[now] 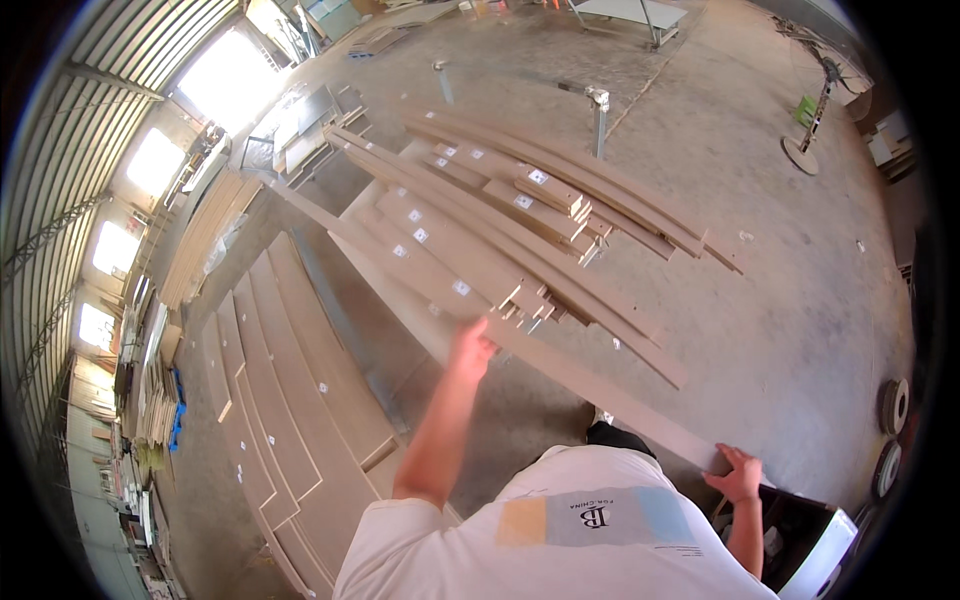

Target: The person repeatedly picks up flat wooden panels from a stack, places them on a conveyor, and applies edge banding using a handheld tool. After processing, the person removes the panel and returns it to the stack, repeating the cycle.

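Tan panel [388,296], stacked brown boards [440,252] atop

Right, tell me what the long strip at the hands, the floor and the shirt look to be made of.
Long strip: probably wood or fibreboard; flat, matte brown, no clear grain showing.
Floor: likely bare concrete; grey, dull and patchy, with a straight seam.
Shirt: soft cloth, perhaps cotton; white, creased, with a coloured print. The exact fibre can't be told.

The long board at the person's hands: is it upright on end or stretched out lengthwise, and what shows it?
Stretched out lengthwise: the long board runs from the right hand past the left hand, alongside stacked boards.
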A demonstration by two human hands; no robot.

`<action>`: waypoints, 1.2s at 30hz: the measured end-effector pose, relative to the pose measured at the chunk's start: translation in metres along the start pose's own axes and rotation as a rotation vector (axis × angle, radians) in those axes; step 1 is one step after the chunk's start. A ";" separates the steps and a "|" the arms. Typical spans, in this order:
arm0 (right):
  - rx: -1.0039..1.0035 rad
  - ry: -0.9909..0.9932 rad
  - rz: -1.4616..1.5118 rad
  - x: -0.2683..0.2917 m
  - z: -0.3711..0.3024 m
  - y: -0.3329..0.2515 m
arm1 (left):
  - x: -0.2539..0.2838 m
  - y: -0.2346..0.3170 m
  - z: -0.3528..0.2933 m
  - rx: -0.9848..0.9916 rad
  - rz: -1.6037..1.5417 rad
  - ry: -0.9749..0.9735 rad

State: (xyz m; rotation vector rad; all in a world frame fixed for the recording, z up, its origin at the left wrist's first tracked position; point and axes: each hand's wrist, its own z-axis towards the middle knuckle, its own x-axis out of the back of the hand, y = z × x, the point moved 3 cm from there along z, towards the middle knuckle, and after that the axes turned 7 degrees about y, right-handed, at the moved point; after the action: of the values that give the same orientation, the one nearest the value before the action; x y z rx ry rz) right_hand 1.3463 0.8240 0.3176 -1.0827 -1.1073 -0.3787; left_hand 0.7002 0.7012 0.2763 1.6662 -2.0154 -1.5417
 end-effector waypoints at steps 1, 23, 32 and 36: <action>-0.021 -0.002 0.005 -0.010 0.009 0.007 | -0.005 -0.006 0.020 0.005 0.020 0.042; -0.124 0.014 -0.017 -0.123 0.148 -0.006 | -0.044 -0.028 0.273 0.181 0.250 0.276; -0.281 -0.157 -0.010 -0.192 0.248 -0.060 | -0.033 -0.054 0.269 0.140 0.400 0.104; -0.091 -0.018 -0.166 -0.217 0.280 -0.068 | -0.049 -0.073 0.228 0.140 0.508 0.065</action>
State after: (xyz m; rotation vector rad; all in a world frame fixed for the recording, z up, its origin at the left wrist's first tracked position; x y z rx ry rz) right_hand 1.0519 0.9759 0.1760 -1.0781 -1.2090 -0.5561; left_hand 0.6261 0.8881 0.1374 1.0921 -2.3136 -1.1777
